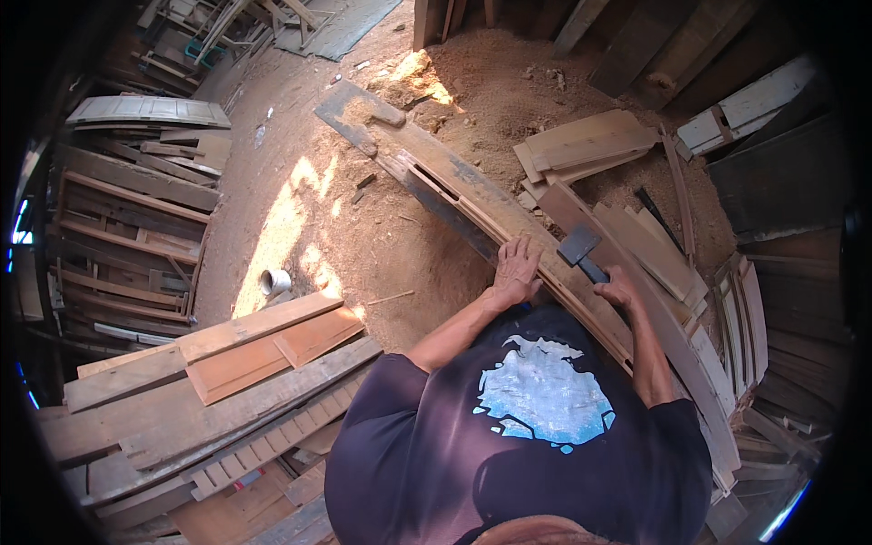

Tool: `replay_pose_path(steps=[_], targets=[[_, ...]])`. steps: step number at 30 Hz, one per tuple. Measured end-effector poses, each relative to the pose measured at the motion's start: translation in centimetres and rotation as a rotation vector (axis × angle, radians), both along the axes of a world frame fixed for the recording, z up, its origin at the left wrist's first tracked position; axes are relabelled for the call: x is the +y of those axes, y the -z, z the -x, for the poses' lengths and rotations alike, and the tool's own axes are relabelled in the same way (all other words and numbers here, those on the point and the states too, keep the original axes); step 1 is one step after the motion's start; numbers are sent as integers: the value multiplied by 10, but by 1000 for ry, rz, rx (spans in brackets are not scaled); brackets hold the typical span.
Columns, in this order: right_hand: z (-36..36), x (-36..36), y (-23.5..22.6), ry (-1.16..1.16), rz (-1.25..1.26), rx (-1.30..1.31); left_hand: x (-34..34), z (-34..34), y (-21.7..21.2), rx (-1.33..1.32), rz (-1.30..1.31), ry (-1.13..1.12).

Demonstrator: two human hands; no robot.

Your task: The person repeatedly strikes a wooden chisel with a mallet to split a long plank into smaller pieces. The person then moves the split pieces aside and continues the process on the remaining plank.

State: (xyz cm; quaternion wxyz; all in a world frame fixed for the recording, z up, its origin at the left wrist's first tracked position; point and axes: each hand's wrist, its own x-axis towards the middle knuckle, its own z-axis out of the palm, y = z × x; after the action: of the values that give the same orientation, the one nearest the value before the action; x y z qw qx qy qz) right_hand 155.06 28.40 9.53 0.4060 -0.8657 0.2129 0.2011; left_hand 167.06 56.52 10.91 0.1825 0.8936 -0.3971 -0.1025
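Observation:
My right hand [620, 286] is wrapped round the handle of a mallet [579, 245] with a dark, blocky head. The mallet's head is just over the long workbench plank. Along that plank lies a long, narrow wooden rail [481, 218] with a dark slot cut in it. My left hand [518, 270] grips the rail close to my body, fingers laid over its top; the thumb's side is hard to see. Bare worn wood shows at the far end of the workbench [341, 102], where sawdust and a small block lie.
On the right, a long board [636, 272] and stacked panels [590, 141] lie beside the bench. Planks [263, 354] are piled at the lower left. A white cylindrical container [274, 282] stands on the sawdust-covered floor. Old frames [136, 218] lean farther left.

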Motion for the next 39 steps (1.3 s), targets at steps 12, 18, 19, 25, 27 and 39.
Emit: replay_pose_path(steps=[12,18,19,25,27,39], targets=[[90,96,-52,729,14,121,-42,-42,84,74,-336,698],[68,119,-29,808,-158,97,-42,-55,57,221,-239,704],[62,120,-29,812,-152,110,-41,-56,57,237,-244,700],[9,123,-40,759,-81,93,-45,-64,55,268,-265,762],[-4,114,-38,681,-89,100,-48,-64,57,277,-264,755],[-36,72,-20,256,58,77,-44,-48,72,225,-282,701]])
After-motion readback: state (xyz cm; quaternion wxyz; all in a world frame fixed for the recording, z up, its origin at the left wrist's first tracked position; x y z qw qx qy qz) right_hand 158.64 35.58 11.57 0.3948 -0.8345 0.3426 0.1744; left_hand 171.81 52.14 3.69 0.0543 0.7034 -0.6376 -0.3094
